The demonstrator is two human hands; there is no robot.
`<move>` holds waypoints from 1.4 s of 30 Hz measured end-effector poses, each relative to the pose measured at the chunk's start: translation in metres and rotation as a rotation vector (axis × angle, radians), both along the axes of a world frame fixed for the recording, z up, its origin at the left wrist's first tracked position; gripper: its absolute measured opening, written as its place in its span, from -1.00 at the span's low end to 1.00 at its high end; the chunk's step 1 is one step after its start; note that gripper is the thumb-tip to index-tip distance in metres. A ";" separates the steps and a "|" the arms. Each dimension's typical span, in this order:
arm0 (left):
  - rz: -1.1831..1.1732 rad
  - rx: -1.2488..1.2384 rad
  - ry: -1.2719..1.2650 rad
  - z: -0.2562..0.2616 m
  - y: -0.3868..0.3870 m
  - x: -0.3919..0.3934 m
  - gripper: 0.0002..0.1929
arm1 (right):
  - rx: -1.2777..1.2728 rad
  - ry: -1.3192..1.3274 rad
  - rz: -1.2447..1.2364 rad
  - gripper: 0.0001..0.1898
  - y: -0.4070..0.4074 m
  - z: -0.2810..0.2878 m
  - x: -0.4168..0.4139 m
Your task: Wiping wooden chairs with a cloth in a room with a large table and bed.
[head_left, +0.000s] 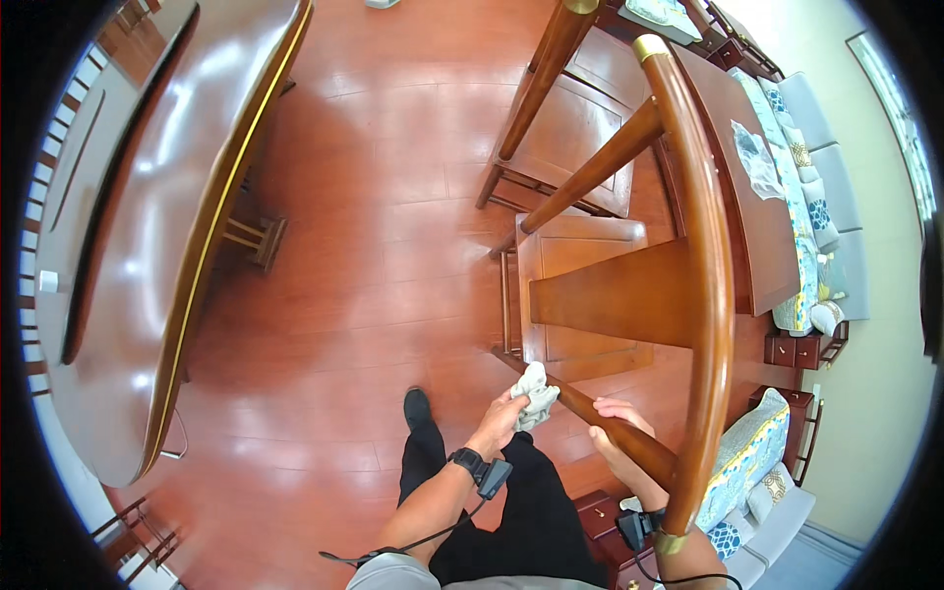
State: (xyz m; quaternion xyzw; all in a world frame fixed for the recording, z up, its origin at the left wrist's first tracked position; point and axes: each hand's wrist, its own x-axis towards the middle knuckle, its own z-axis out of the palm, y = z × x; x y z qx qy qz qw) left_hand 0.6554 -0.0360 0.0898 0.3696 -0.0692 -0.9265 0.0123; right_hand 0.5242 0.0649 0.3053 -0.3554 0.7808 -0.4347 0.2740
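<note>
My left hand (503, 422) grips a crumpled whitish cloth (537, 398). The cloth rests against the lower end of a slanting round rail (582, 398) of a wooden chair. Farther up the same rail, my right hand (623, 428) wraps around it, with the thumb on one side and fingers on the other. The chair has a broad tapering back splat (616, 295), a panelled seat (582, 251) and a curved top rail (712, 258) with brass-coloured end caps. That top rail arches over my right forearm.
A second wooden chair (564, 125) stands beyond this one. A wooden table (767, 251) carrying a clear plastic bag (756, 158) is on the right, before a cushioned sofa (833, 184). At left is a large glossy table (184, 184). Reddish tiles (398, 206) cover the floor.
</note>
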 end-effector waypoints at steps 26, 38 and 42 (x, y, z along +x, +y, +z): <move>-0.129 -0.542 -0.203 -0.119 -0.041 -0.063 -0.65 | 0.072 0.017 -0.015 -0.73 -0.009 -0.007 0.004; -0.293 -0.216 -0.115 -0.077 -0.040 0.017 -0.63 | -0.038 0.034 -0.133 -0.76 -0.003 -0.013 0.009; -0.262 -0.264 -0.158 -0.076 -0.050 0.013 -0.65 | -0.095 0.015 -0.177 -0.77 -0.005 -0.015 0.011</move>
